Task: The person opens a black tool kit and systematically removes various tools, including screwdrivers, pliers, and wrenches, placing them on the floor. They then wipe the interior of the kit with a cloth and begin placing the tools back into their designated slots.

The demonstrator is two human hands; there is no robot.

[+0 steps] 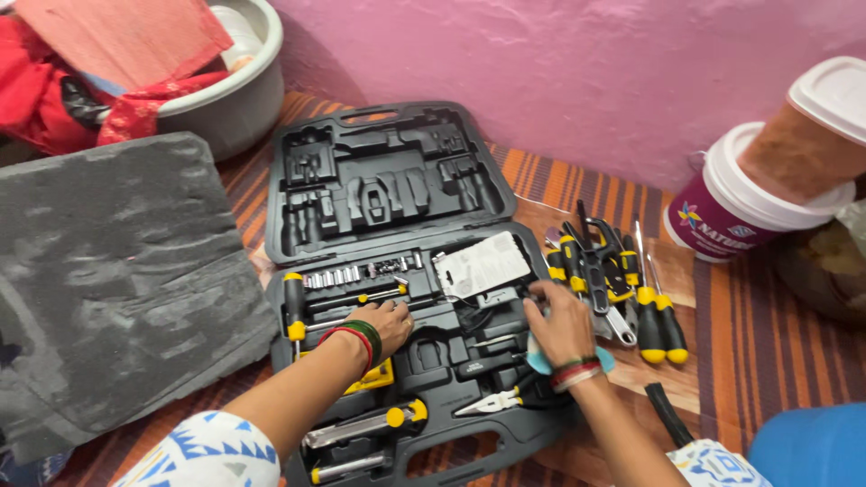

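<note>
Below, I see open tool case under both hands: left hand flat, fingers loose on tray; right hand pinching small part, unclear.

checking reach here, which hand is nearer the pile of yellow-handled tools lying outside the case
Right. The right hand is beside the tool pile; the left hand is further left, inside the case.
</note>
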